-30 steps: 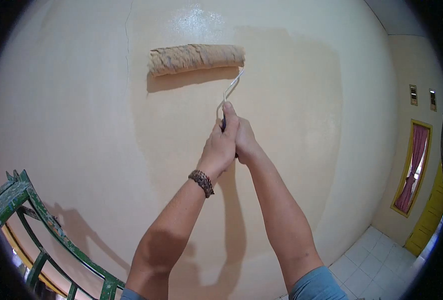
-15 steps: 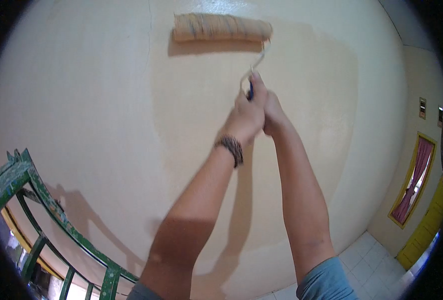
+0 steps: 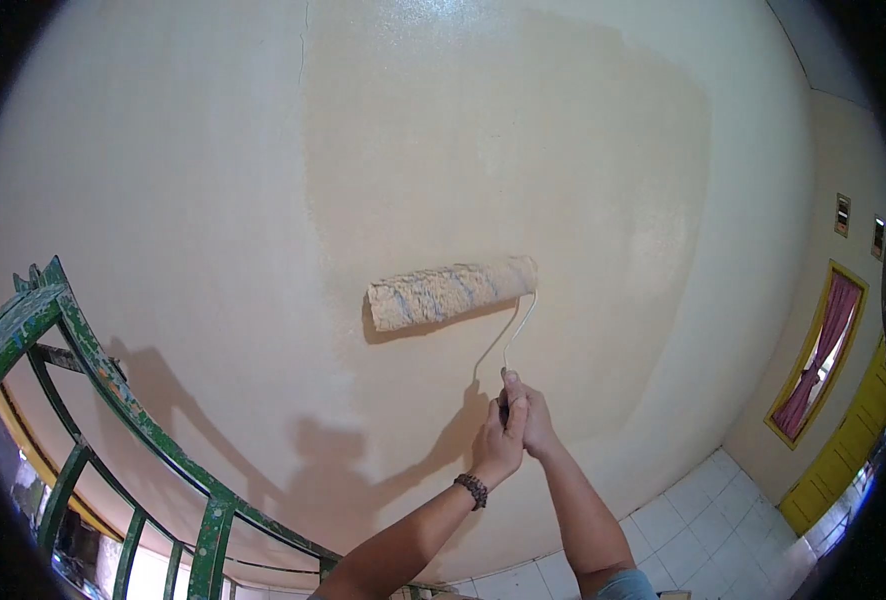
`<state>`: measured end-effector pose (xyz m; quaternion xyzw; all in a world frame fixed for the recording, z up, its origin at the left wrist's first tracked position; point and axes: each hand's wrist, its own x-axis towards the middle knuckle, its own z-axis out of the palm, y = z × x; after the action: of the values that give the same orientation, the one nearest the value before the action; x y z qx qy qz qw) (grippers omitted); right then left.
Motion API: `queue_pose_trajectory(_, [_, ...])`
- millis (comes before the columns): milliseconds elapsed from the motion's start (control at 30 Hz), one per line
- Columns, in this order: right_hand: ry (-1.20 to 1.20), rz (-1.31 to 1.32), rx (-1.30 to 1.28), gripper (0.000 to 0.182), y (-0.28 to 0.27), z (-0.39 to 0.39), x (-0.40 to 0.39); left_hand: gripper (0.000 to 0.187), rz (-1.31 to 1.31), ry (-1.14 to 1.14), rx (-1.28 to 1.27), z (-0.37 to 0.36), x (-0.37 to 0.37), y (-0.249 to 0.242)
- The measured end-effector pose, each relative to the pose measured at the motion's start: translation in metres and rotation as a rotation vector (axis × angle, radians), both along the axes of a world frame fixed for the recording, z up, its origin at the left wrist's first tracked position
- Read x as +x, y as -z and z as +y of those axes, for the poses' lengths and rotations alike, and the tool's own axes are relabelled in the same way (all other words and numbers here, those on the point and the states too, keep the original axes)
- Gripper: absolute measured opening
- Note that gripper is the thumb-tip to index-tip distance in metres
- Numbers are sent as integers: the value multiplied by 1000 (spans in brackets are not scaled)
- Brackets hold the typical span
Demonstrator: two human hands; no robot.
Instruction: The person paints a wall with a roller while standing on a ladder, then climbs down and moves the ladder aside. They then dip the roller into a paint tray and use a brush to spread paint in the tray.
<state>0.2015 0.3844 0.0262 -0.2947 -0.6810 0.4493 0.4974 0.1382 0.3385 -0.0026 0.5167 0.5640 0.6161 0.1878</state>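
A paint roller with a fuzzy, cream-coated sleeve rests against the wall, tilted slightly up to the right. Its thin wire frame bends down from the right end to a dark handle, mostly hidden in my grip. My left hand, with a braided bracelet at the wrist, is wrapped round the handle. Beside and partly behind it, my right hand clasps the same handle, its thumb pointing up. A darker beige patch of paint spreads over the wall around and above the roller, with a wet shine near the top.
A paint-spotted green metal frame with rungs stands close at the lower left. White floor tiles lie below right. On the right-hand wall are a yellow-framed window with a pink curtain and a yellow door.
Both hands have moved down with the paint roller, from high on the wall to about mid-height. The roller has gone from nearly level to tilted up at its right end.
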Motion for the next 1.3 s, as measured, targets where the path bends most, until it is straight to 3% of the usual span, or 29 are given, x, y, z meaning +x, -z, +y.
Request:
queue_pose_trajectory(67, [3, -132, 11, 50, -21, 6, 9, 76, -2, 5, 32, -5, 5, -29])
queue_pose_trajectory(233, [-1, -131, 248, 55, -126, 10, -12, 84, -53, 87, 134, 33, -21, -110])
queue_pose_trajectory(333, [-79, -83, 284, 53, -195, 15, -36, 93, -16, 116, 159, -1, -43, -204])
queue_pose_trajectory(400, [-114, -21, 249, 51, -233, 3, -54, 76, -104, 173, 349, 16, -60, -235])
queue_pose_trajectory(433, [-127, 12, 246, 50, -244, 0, -62, 76, -101, 169, 346, 6, -67, -247])
queue_pose_trajectory(500, [-166, 48, 223, 49, -247, -1, -76, 69, -24, 136, 124, -16, -79, -262])
queue_pose_trajectory(533, [-201, 83, 204, 48, -247, -2, -80, 69, -24, 128, 120, -13, -83, -257])
queue_pose_trajectory(567, [-174, 112, 277, 49, -232, 6, -87, 83, 46, 46, 118, -6, -89, -246])
queue_pose_trajectory(667, [-149, 109, 173, 50, -175, 3, -87, 87, 76, 137, 181, 4, -97, -191])
queue_pose_trajectory(767, [-119, 121, 156, 49, -90, -10, -83, 76, 171, 77, 198, -6, -93, -101])
queue_pose_trajectory(833, [-39, 98, 217, 46, -27, -18, -80, 74, 59, 114, 109, -36, -77, -60])
queue_pose_trajectory(900, [-33, 126, 91, 42, 36, -30, -76, 69, 88, 78, -216, -43, -81, 9])
queue_pose_trajectory(1000, [-82, 139, -86, 40, 105, -44, -71, 67, 74, 66, -98, -60, -73, 71])
queue_pose_trajectory(1067, [-120, 216, -216, 41, 106, -57, -74, 64, 15, 66, -280, -72, -75, 84])
queue_pose_trajectory(1133, [-161, 285, -351, 41, 102, -72, -77, 53, -90, 76, -224, -83, -72, 78])
queue_pose_trajectory(1200, [-175, 384, -381, 38, 87, -82, -85, 43, -379, -4, 166, -83, -73, 80])
queue_pose_trajectory(1267, [-211, 392, -437, 38, 77, -87, -85, 38, -382, -44, 177, -85, -66, 69])
queue_pose_trajectory(1300, [-240, 402, -491, 39, 72, -89, -83, 38, -233, -150, 222, -84, -63, 66])
